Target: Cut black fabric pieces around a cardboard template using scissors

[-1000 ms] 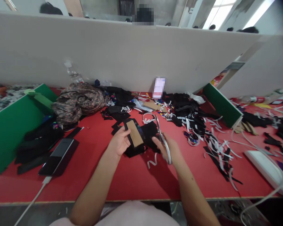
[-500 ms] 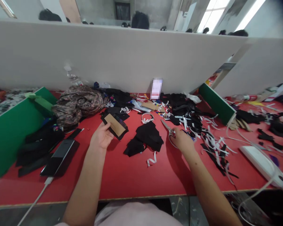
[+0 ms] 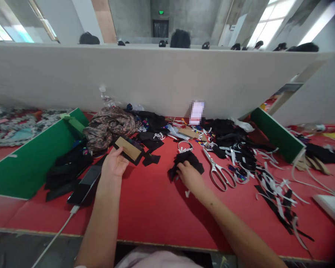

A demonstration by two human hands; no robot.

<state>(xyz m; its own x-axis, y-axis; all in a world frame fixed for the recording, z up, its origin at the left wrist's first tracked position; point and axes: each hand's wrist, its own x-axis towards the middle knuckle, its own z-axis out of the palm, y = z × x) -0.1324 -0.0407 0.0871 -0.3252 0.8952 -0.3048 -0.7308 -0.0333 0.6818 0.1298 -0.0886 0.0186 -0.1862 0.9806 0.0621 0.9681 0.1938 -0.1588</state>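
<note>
The left grip (image 3: 114, 162) pinches a card (image 3: 129, 149) and black fabric (image 3: 136, 160) above the surface (image 3: 150, 208). The right grip (image 3: 190, 175) clutches bunched cloth (image 3: 195, 160) on the surface. Scissors (image 3: 214, 164) lie just right of the cloth; farther right spread scraps (image 3: 247, 158). A patterned bundle (image 3: 108, 124) sits beyond the card.

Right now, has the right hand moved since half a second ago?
Yes, the right hand has moved left, farther from the right green divider, and now touches black cloth.

A pale pink top (image 3: 162, 259) leaves 2 forearms (image 3: 105, 208) bare.
</note>
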